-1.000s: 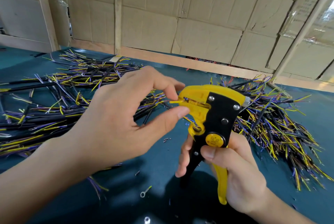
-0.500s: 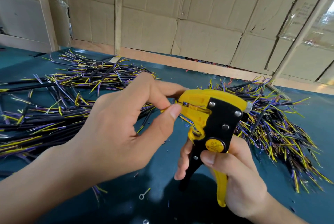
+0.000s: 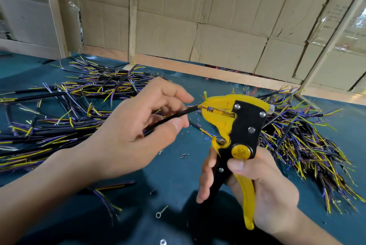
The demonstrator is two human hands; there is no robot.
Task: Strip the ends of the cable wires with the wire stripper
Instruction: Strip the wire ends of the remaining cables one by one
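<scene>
We see left hand (image 3: 126,136) pinching thin black cable (image 3: 174,117); right hand (image 3: 263,191) gripping yellow-black plastic stripper (image 3: 235,126) upright.

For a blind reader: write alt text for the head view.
A left hand feeds a black cable into the yellow wire stripper gripped by the right hand, above a teal table strewn with cable piles.

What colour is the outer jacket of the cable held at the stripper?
Black, seen in the head view: the cable.
</scene>
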